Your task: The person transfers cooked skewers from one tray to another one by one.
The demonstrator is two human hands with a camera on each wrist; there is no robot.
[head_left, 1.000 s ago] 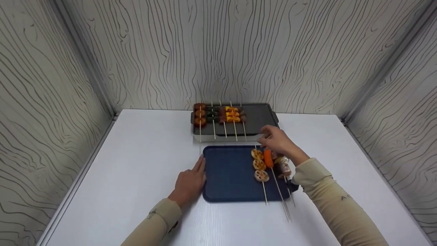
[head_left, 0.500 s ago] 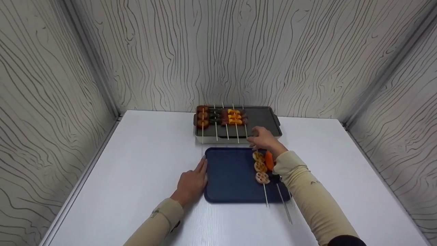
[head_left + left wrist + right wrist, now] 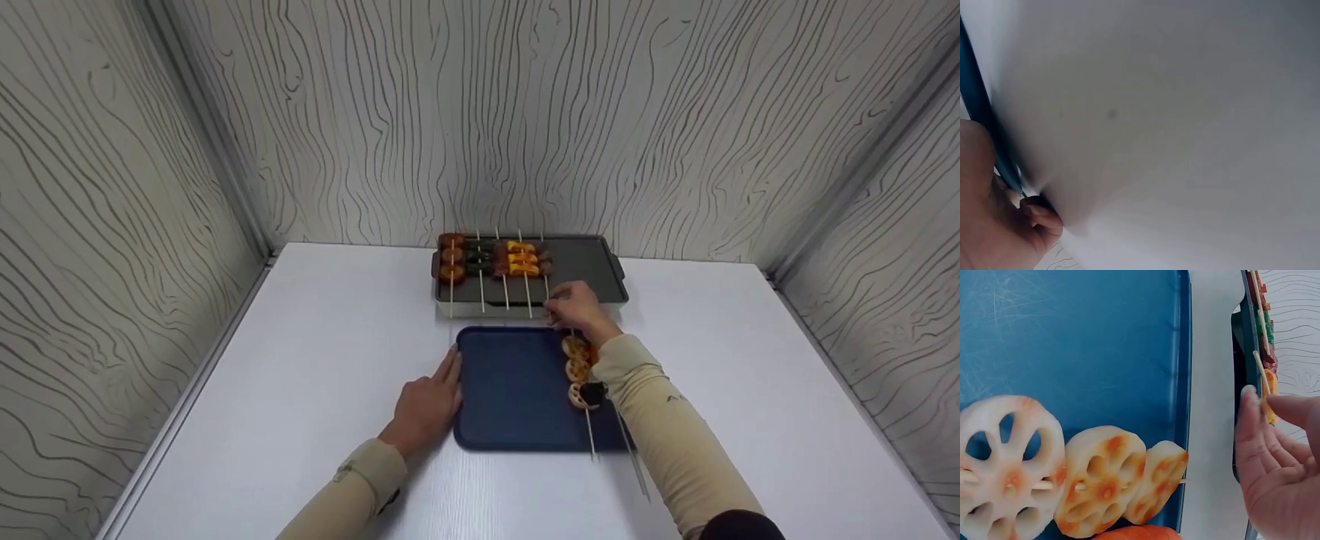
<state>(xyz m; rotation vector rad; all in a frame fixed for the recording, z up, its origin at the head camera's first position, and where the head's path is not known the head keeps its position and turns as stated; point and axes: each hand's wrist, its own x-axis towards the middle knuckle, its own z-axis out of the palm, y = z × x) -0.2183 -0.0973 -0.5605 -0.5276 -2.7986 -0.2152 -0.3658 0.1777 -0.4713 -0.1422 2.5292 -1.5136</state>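
My left hand (image 3: 426,405) rests against the left edge of the blue tray (image 3: 510,390), fingers lying along the rim. In the left wrist view, that hand (image 3: 1002,225) touches the tray's side (image 3: 977,95). At the grill's front edge, my right hand (image 3: 579,306) pinches the stick of the rightmost skewer, a dark meat one (image 3: 545,262). The right wrist view shows its thumb and forefinger together there; the fingers partly hide the stick. A lotus root skewer (image 3: 577,369) lies on the tray beneath the right forearm. Beside it, an orange skewer (image 3: 1140,533) is mostly hidden.
Behind the tray stands a grill (image 3: 589,266) with several skewers in a row on its left part, among them a brown-red one (image 3: 451,257) and a yellow one (image 3: 523,259). Sticks overhang the tray's front edge. Patterned panels (image 3: 450,120) enclose the white table (image 3: 337,315).
My right hand has moved left from above the tray's back right to the meat skewer's stick, and its fingers have closed there. The left hand has stayed at the tray's edge.
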